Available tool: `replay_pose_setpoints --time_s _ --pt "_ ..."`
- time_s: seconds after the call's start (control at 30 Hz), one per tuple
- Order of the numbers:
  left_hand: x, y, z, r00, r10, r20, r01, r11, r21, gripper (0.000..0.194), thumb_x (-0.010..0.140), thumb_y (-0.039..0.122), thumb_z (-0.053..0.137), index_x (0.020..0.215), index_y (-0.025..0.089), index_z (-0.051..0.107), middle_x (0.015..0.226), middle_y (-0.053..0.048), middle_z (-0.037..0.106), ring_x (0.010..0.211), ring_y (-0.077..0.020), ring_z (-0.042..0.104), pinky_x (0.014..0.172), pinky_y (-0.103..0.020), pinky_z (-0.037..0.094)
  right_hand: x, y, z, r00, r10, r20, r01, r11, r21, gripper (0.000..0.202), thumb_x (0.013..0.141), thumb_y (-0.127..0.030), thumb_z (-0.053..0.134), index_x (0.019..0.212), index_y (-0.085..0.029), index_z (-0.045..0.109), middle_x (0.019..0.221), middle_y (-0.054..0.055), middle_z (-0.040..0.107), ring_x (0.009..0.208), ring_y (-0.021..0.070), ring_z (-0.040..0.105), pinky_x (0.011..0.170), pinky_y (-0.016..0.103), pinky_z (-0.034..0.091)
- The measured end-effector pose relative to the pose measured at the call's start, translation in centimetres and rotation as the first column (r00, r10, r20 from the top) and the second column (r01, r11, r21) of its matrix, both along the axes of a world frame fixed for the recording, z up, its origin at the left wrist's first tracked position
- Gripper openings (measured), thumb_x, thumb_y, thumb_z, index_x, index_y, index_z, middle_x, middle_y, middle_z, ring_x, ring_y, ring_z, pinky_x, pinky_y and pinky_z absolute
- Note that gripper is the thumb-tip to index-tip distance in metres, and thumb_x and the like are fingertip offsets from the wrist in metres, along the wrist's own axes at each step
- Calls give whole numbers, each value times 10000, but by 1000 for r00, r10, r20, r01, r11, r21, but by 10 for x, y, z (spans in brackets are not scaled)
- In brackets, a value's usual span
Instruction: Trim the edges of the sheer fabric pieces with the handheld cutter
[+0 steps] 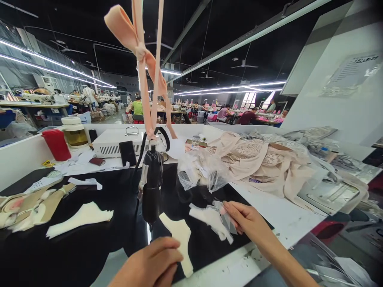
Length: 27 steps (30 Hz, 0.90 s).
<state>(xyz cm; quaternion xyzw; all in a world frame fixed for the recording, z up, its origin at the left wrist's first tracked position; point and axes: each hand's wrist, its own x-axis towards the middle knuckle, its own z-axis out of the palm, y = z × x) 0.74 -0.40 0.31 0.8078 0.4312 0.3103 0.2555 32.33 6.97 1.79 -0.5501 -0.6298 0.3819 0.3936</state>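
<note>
My right hand [243, 217] pinches a thin, see-through cut piece [229, 219] between thumb and fingers. Beneath it, a stack of white cut fabric pieces [209, 217] lies on the black work surface [119, 199]. My left hand [152, 261] is closed, its curled fingertips at the left edge of a cream cut piece [181, 237]; whether anything is in those fingers is hidden. Above the left hand, a black handheld motor tool [152, 191] hangs from peach fabric strips [145, 79]. A larger cream cut piece [80, 219] and a grey sheet [112, 267] lie to the left.
A clear plastic bag [203, 169] and heaped beige fabric [257, 159] are at the back right. Behind the tool stand a white metal box [112, 139], a phone [127, 153], a red cup [56, 144] and a jar [74, 133]. Assorted pieces [32, 205] lie far left.
</note>
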Motion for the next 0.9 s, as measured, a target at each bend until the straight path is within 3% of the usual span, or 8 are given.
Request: replay_pose_setpoints --time_s 0.07,0.13,0.2,0.27,0.3,0.47,0.7,0.9 --pt "35 17 10 999 -47 2 47 997 -63 262 959 251 538 1104 321 744 1425 -38 647 866 -177 763 810 -246 596 0 -1 -2 1000 13 -18 -13 1000 -4 655 844 -832 547 721 -198 652 511 -68 404 440 104 367 464 251 304" --pt "66 38 15 990 16 140 5 988 -154 376 930 215 537 1285 266 648 1237 -88 724 848 -185 735 733 -259 586 0 -2 -5 999 23 -32 -23 1000 -9 649 848 -827 552 718 -198 646 516 -67 408 440 103 367 461 251 302" --pt "91 59 16 968 80 236 12 932 -363 512 895 215 594 1404 220 540 1027 -80 752 768 -183 710 629 -249 555 1 -2 -8 998 29 -47 -30 999 -14 643 850 -823 556 717 -200 640 518 -67 408 440 103 364 457 251 304" --pt "108 77 13 959 68 275 52 913 -405 593 858 197 608 1440 201 493 1214 -114 696 769 -163 704 549 -222 523 3 -2 -11 998 31 -61 -32 999 -15 648 843 -826 566 657 -205 590 512 -65 402 441 101 358 458 252 309" --pt "114 83 11 959 52 280 73 906 -418 555 849 194 609 1399 182 532 1185 -109 698 764 -162 702 542 -219 514 4 -3 -11 997 30 -68 -31 999 -14 652 837 -827 574 632 -208 563 509 -64 399 442 100 354 459 253 308" --pt "116 94 3 973 41 226 47 926 -374 241 866 184 574 1060 166 715 784 -3 666 722 -166 638 671 -270 487 11 -6 -9 994 -13 -106 12 1000 -11 604 890 -792 541 736 -215 631 516 -66 392 462 115 351 475 262 286" --pt "104 83 8 979 40 201 16 963 -268 521 796 177 687 1312 238 651 1303 -53 645 833 -157 640 787 -298 511 4 -11 -7 995 31 -97 -34 999 -32 646 866 -823 546 653 -214 585 479 -62 382 474 115 313 492 268 268" --pt "94 65 19 958 -41 285 83 987 -138 385 848 160 666 1214 270 715 1129 -9 729 846 -146 660 720 -239 505 -17 -18 -1 986 129 -105 -137 988 -76 663 863 -835 536 626 -216 544 487 -62 375 485 114 300 503 267 246"
